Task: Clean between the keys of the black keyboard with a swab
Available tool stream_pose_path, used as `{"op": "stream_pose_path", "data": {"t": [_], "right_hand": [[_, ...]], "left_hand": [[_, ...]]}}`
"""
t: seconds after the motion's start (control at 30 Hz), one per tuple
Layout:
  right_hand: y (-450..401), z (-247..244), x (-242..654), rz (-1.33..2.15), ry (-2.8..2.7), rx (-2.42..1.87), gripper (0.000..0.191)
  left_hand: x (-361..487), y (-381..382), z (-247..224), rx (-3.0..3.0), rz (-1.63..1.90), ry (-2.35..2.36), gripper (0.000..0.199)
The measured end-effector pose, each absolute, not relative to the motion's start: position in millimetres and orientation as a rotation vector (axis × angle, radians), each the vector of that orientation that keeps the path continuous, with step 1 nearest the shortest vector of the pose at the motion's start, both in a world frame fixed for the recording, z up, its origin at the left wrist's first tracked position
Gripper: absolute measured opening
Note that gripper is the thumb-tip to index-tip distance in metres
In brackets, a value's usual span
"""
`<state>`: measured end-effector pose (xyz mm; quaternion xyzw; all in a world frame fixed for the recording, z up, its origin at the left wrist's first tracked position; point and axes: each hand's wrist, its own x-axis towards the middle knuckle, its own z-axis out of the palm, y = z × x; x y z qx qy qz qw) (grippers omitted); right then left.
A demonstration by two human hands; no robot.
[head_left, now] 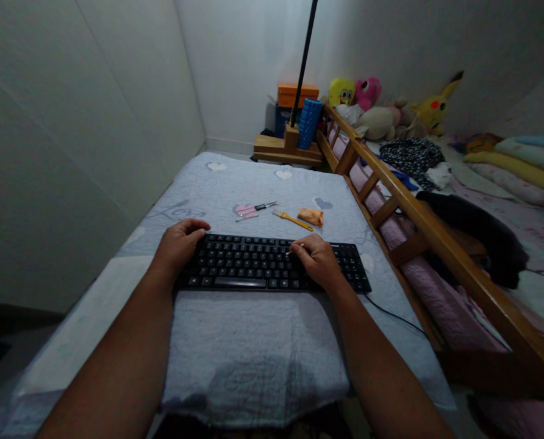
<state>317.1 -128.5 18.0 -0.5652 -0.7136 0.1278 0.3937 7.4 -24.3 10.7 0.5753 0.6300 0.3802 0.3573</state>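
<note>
A black keyboard lies across the cloth-covered table in front of me, its cable leaving at the right. My left hand grips the keyboard's left end, thumb on the upper corner and fingers curled at the edge. Over the right part of the keys, my right hand is closed in a pinch on a thin white cotton swab. Beyond the keyboard lie another cotton swab, a small brush with a dark handle, a yellow-handled brush and a crumpled orange packet.
A wooden bed rail runs along the table's right side, with bedding and plush toys behind it. At the far end stand a black pole, a blue roller and an orange box. A pale wall borders the left.
</note>
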Motion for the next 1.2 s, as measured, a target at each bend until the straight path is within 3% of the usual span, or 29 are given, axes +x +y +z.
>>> {"op": "stream_pose_path", "data": {"t": [1.2], "right_hand": [[-130.0,20.9,326.0,0.318,-1.773,-1.544,0.023]], "left_hand": [[5.4,-22.8,7.5,1.507,1.001,1.613,0.025]]}}
